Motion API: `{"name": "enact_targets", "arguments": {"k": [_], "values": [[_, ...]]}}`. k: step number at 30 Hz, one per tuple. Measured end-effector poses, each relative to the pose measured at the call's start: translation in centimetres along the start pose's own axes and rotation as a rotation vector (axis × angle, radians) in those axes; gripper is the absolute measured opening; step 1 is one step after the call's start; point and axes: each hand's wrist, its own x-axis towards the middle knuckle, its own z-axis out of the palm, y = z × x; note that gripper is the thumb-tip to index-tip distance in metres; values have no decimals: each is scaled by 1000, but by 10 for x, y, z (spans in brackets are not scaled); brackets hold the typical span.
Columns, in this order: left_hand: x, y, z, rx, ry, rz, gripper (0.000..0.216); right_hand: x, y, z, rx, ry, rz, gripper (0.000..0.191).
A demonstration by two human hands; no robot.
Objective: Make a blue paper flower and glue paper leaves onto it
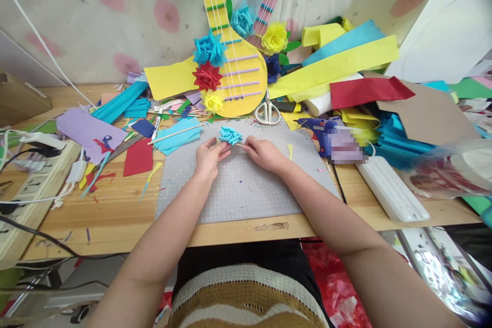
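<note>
A light blue paper flower [230, 135] is between my two hands, above the grey cutting mat [246, 189]. My left hand [210, 158] has its fingers at the flower's left and underside, thumb and fingertips against the petals. With closed fingers, my right hand [264, 154] pinches the thin pale stem on the flower's right side. Behind the flower lie white-handled scissors [268, 114]. Left of it, a pale stick [175, 134] rests on light blue crepe paper [180, 138].
A yellow paper guitar [246, 79] with paper flowers leans at the back. To the right are a blue glue gun [321, 130], a white power strip [394, 189] and piled coloured paper [346, 64]. Another power strip [34, 205] and cables lie left, near a red paper piece [138, 157].
</note>
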Motion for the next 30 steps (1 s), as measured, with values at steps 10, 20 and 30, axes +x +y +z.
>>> {"name": "enact_targets", "arguments": {"k": [10, 20, 30], "values": [[3, -5, 1, -56, 38, 11, 36, 1, 2, 6, 2, 13, -38, 23], [5, -5, -1, -18, -1, 20, 26, 1, 3, 4, -31, -3, -24, 24], [6, -1, -11, 592, -21, 523, 51, -1, 0, -5, -174, 25, 45, 32]]}}
